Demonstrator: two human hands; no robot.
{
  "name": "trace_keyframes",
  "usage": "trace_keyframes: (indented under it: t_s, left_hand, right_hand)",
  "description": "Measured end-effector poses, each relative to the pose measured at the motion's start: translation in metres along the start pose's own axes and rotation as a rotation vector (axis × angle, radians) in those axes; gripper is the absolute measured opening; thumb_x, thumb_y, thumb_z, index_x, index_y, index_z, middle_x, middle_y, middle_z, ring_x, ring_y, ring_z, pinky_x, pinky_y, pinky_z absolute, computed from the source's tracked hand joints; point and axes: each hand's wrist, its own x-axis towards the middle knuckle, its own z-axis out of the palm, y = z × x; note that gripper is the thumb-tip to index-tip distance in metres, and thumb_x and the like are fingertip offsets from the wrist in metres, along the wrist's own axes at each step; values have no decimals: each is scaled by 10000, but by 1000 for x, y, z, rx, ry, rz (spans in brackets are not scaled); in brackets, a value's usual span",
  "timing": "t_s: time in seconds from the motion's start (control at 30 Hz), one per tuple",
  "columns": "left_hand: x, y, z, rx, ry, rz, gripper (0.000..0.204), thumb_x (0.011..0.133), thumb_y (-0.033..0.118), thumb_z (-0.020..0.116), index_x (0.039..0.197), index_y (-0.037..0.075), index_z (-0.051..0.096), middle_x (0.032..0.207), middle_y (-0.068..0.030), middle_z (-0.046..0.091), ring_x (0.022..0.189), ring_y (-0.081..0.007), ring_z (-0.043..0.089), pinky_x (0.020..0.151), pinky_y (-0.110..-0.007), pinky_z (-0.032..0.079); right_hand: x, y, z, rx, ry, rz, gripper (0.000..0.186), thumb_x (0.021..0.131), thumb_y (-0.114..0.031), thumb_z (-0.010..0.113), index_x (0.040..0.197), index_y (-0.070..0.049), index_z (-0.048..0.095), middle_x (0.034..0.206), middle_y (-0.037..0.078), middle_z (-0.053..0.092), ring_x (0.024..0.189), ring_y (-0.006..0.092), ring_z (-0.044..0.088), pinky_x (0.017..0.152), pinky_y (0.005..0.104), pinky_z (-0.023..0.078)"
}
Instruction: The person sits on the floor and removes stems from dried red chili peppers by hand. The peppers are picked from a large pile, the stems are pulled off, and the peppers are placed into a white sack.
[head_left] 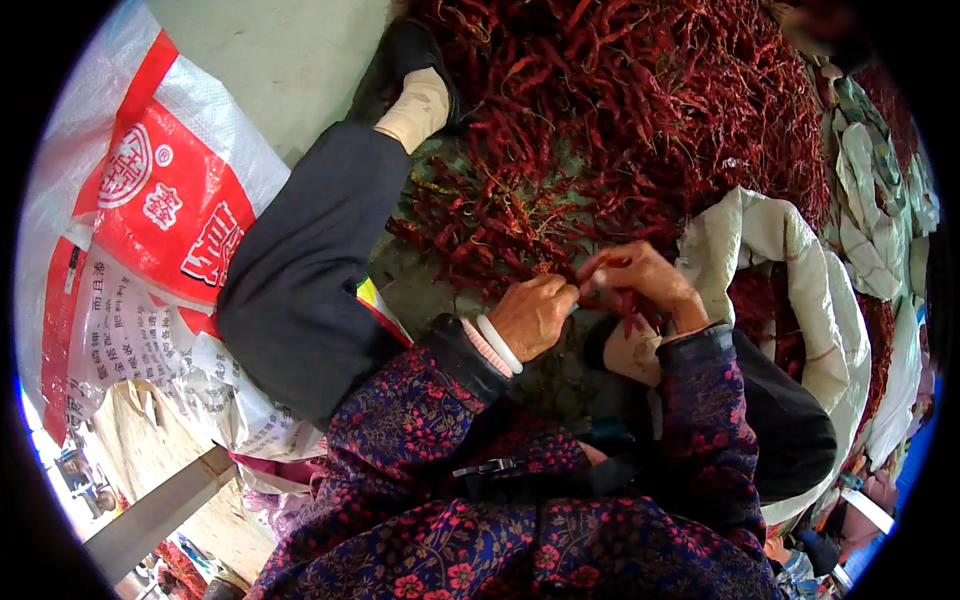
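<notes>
Left hand [532, 313] curled into a loose fist, thumb and fingertips pinched at one end of a dried red chili [590, 272]. Right hand [645, 280] clenched on the other end of the same chili, fingers bent over it, more chilies tucked under the palm. Both held close together, nearly touching, just above the near edge of a big heap of dried chilies [640, 110] spread over the floor [290, 50]. White woven sack [790, 270] just right of the hands, open, chilies inside. Printed red-and-white sack [150, 230] flat on the floor at left, under a dark trouser leg [310, 270].
</notes>
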Motion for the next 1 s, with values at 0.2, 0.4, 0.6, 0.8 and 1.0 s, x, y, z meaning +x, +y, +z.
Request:
trace_keyframes:
  t_s: [0.2,0.4,0.6,0.8,1.0]
  left_hand:
    - [2,-2,-3,3,-64,-5,110,692,15,472,798,12,501,746,-131,511,758,-308,521,646,-391,438]
    - [2,-5,0,-56,-68,-32,153,687,-4,454,827,9,515,746,-149,525,754,-338,526,648,-410,430]
    - [0,-11,-2,-140,-47,-81,142,694,7,457,824,8,514,721,-162,529,734,-348,534,611,-421,427]
    - [2,-11,-1,-119,-57,-94,117,709,23,455,815,7,502,746,-169,527,744,-356,530,609,-430,420]
    - [2,-13,2,-77,150,-176,94,695,-13,464,787,-6,482,736,-184,529,721,-376,523,595,-447,411]
  right_hand:
    - [8,19,3,-303,-89,-48,210,706,-140,670,865,-7,638,682,14,594,620,63,498,584,238,415]
    - [13,19,0,-354,-59,-178,155,705,-119,645,807,-4,634,717,35,619,680,82,534,658,240,431]
    - [12,20,5,-204,-66,-121,172,713,-88,632,847,19,624,789,25,612,725,85,530,682,231,420]
    - [12,26,7,-229,-80,-31,145,740,-122,607,782,17,607,705,5,581,670,66,504,629,229,407]
    - [21,31,25,-228,114,-86,171,755,-148,575,695,11,578,597,-3,540,593,60,479,544,228,382]
